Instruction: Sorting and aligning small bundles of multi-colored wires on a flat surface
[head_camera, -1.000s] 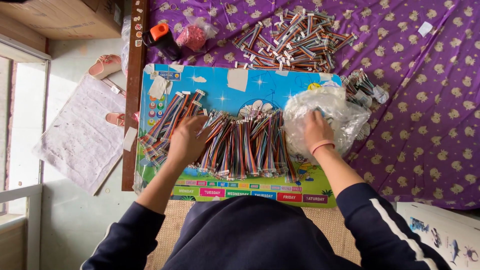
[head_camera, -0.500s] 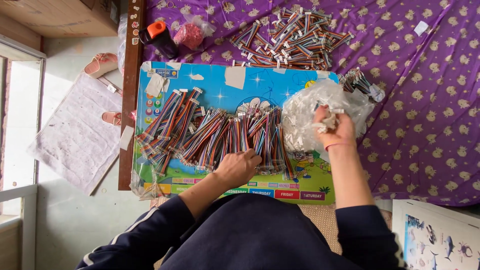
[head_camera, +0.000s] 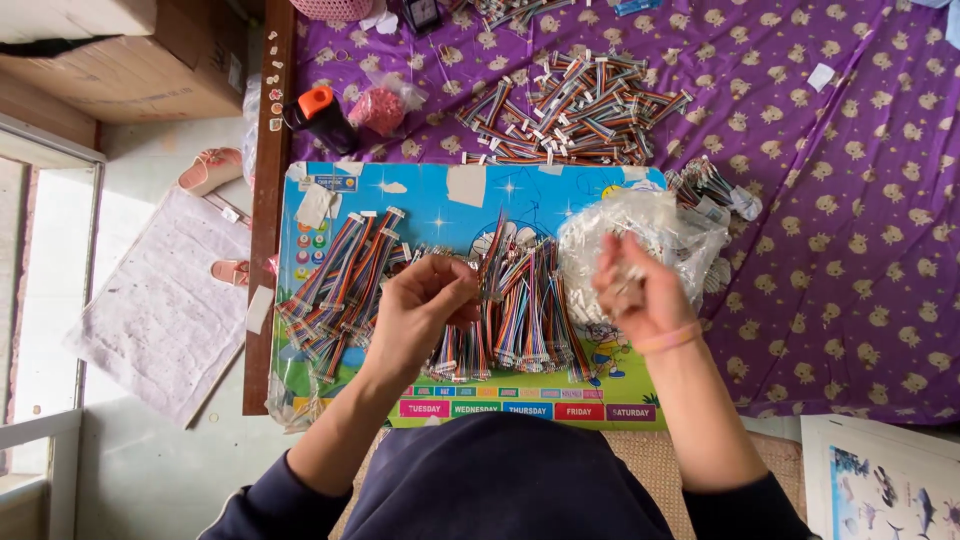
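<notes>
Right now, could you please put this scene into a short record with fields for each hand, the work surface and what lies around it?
left hand: raised over the row of rainbow ribbon cables, fingers pinched on one cable end
right hand: blurred, beside the clear plastic bag, holding small white pieces
work surface: colourful picture board on a purple patterned cloth
further back: a second cable pile, an orange-capped black bottle
floor, left: a pink sandal
</notes>
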